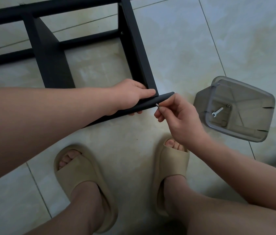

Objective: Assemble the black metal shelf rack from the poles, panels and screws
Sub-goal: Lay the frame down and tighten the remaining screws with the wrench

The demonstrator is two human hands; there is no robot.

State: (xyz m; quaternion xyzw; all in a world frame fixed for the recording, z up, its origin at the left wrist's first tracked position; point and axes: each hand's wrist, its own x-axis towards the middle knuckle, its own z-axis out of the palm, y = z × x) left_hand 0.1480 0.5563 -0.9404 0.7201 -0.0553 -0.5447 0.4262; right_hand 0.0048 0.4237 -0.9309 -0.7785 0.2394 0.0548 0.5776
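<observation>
head view | looks steeply down (wide-angle) | close over floor [184,48]

No readable writing anywhere in view.

No letters, numbers, brand marks or labels can be made out on the black rack panels [52,65], on the pole [150,102] along their near edge, on the small screw [157,106] beside it, on the clear plastic container [268,102] to the right, on the wrench [217,112] lying inside it, or on the beige slippers [76,172] nearest the camera.
</observation>
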